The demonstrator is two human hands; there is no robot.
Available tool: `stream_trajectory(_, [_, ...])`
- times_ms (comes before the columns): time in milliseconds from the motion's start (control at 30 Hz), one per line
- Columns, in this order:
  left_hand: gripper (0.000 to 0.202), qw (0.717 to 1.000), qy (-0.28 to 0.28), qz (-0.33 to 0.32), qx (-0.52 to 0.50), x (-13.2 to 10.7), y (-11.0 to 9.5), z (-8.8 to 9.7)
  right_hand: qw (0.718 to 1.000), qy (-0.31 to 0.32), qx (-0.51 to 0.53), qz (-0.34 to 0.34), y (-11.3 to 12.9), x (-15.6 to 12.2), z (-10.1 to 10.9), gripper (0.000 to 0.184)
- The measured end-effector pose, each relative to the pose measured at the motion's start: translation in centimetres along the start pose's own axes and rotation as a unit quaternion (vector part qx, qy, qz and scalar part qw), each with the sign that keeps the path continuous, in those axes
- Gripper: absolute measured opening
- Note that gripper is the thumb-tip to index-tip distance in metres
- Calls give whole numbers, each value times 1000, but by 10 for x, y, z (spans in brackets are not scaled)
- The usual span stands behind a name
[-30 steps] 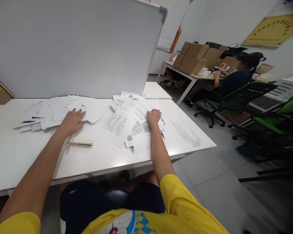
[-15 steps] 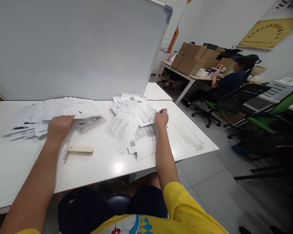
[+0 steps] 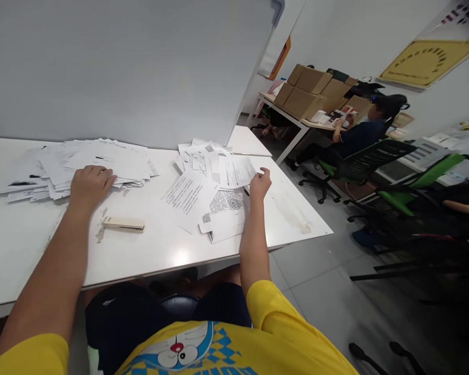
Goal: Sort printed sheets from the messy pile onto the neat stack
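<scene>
1. The right hand [image 3: 261,183] is pinching a printed sheet [image 3: 236,171] by its right edge, lifting it just above the right paper pile [image 3: 207,195].
2. The left hand [image 3: 89,183] is lying flat, fingers loosely spread, on the left paper pile [image 3: 62,164].
3. A beige stapler [image 3: 124,223] is lying near, on the white table [image 3: 148,255].

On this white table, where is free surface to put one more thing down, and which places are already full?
Free: the near edge of the table, in front of the stapler, and the right end beyond the right hand. Crowded: the left paper pile under the left hand, and the printed sheets in the middle.
</scene>
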State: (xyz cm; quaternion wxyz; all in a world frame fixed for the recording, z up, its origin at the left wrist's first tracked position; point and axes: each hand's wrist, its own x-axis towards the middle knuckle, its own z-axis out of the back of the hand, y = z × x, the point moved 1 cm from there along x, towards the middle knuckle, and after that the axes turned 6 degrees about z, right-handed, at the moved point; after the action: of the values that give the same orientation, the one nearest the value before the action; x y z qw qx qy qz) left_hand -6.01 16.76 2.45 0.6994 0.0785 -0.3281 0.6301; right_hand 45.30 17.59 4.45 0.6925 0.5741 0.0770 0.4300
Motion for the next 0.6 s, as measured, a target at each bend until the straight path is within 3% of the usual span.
stream_trajectory(200, [60, 1000, -18, -13, 1, 2, -10, 7, 986, -60, 145, -53, 7, -36, -2, 40])
stream_trajectory(333, [48, 1000, -10, -13, 21, 4, -15, 7, 972, -74, 212, -75, 3, -92, -7, 35])
stream_trajectory(467, [46, 1000, -2, -19, 22, 5, -15, 2, 949, -70, 295, -87, 3, -151, -3, 41])
stream_trajectory(600, [47, 1000, -4, -21, 24, 4, -18, -1, 951, -102, 285, -65, 12, -194, 9, 49])
